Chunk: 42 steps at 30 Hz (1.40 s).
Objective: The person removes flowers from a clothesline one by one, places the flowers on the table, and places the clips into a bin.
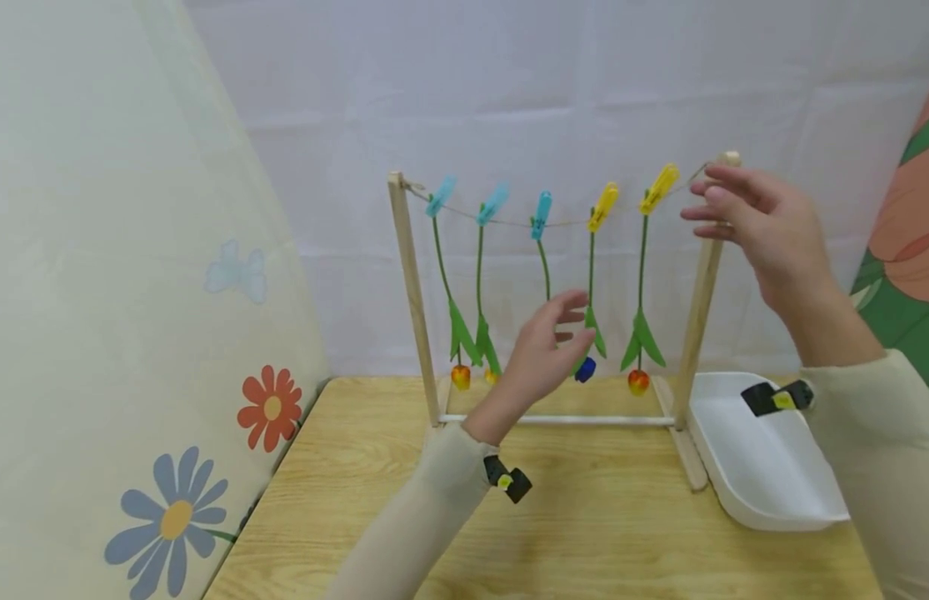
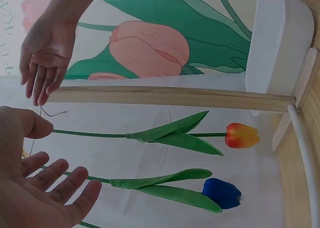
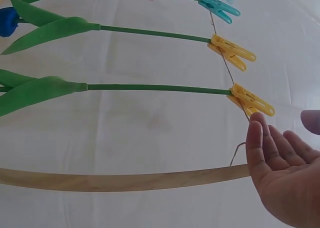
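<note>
Artificial tulips hang head down from a string, each stem clipped by a clothespin. The pins at left are blue, such as the blue clothespin (image 1: 541, 215); the two at right include a yellow clothespin (image 1: 661, 189). My left hand (image 1: 542, 354), fingers loosely bent and holding nothing, is in front of the middle stems and covers part of them. Beyond it hangs a blue tulip (image 2: 222, 193); an orange-red tulip (image 2: 242, 135) hangs to the right. My right hand (image 3: 287, 170) is beside the right post top, near the end yellow clothespin (image 3: 250, 99), fingers extended, nothing in its grasp.
A wooden frame with a left post (image 1: 414, 300) and right post (image 1: 701, 317) carries the string; a white rod (image 1: 554, 420) joins the bottoms. It stands on a wood-grain table (image 1: 584, 533). A white plastic basin (image 1: 764, 458) sits right of the frame. Behind hangs a white cloth (image 1: 344, 275).
</note>
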### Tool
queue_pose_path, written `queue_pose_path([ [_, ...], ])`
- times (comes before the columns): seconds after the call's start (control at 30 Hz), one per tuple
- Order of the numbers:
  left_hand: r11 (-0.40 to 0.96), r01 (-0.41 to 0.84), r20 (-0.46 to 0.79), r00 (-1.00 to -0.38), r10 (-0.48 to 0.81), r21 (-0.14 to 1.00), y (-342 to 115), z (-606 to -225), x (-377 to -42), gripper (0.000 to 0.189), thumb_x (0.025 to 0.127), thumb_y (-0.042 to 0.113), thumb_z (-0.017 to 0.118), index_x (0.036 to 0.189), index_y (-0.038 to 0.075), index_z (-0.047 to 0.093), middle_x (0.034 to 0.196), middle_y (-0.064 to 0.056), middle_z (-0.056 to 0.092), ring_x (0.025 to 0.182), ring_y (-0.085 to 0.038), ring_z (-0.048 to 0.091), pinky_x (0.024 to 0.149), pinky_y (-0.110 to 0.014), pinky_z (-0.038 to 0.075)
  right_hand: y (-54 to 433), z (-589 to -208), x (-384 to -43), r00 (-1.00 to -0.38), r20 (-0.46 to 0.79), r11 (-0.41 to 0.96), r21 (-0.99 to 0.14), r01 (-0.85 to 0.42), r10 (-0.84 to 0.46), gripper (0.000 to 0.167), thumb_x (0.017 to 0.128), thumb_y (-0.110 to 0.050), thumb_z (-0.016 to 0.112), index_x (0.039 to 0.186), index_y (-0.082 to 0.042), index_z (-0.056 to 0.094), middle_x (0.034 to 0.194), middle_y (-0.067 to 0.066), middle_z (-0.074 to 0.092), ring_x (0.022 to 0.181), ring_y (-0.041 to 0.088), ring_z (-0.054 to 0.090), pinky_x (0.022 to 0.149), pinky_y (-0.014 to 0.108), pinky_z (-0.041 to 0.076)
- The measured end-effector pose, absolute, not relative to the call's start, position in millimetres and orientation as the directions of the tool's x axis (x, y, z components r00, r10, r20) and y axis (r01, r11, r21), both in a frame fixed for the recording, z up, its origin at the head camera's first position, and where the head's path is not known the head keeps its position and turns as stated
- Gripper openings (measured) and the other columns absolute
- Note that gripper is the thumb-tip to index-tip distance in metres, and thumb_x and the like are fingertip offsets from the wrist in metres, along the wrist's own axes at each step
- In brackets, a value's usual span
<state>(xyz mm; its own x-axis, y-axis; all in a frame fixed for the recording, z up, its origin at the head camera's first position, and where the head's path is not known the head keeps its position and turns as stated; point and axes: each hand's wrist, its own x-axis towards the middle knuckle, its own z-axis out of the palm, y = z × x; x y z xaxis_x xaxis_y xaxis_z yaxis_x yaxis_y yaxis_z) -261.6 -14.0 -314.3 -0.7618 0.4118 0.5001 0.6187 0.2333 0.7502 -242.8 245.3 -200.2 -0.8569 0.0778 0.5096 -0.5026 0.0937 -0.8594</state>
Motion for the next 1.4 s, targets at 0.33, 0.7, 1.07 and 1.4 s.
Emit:
queue_pose_path([
  [0.33,0.241,0.633,0.500,-0.747,0.438,0.735,9.8,-304.4,-272.5,0.054,0.099,0.011,0.063,0.150,0.008,0.044,0.150,-0.010,0.052,0.129,-0.023,0.058,0.097,-0.022,0.052,229.8,-184.5,-251.6,-0.888,0.450,0.275,-0.869,-0.411,0.096,0.053,0.102,-0.032,0.059,0.150,-0.013,0.049,0.144,0.011,0.055,0.105,0.012,0.066,0.078,0.014,0.056],
  [0.7,0.218,0.588,0.470,-0.778,0.417,0.779,40.3,-296.7,-289.1,0.059,0.101,0.011,0.060,0.155,0.012,0.038,0.154,-0.009,0.047,0.134,-0.023,0.054,0.102,-0.026,0.051,222.7,-173.0,-262.2,-0.909,0.401,0.335,-0.877,-0.345,0.112,0.054,0.103,-0.035,0.057,0.152,-0.016,0.047,0.148,0.009,0.053,0.103,0.012,0.066,0.076,0.014,0.056],
  [1.07,0.202,0.569,0.482,-0.802,0.353,0.798,69.2,-300.8,-299.6,0.063,0.099,0.004,0.060,0.156,0.013,0.034,0.150,-0.011,0.052,0.132,-0.024,0.056,0.104,-0.035,0.052,211.7,-164.5,-275.0,-0.917,0.377,0.505,-0.822,-0.265,0.133,0.053,0.107,-0.031,0.048,0.156,-0.013,0.040,0.150,0.014,0.050,0.095,0.010,0.067,0.077,0.017,0.058],
  [1.4,0.131,0.546,0.496,-0.820,0.286,0.827,75.2,-301.8,-306.9,0.063,0.093,-0.007,0.066,0.149,0.014,0.046,0.126,-0.014,0.066,0.108,-0.020,0.069,0.080,-0.016,0.057,207.8,-162.9,-280.4,-0.928,0.353,0.510,-0.824,-0.247,0.120,0.048,0.107,-0.023,0.047,0.152,-0.005,0.045,0.134,0.019,0.061,0.078,0.002,0.066,0.075,0.020,0.059],
])
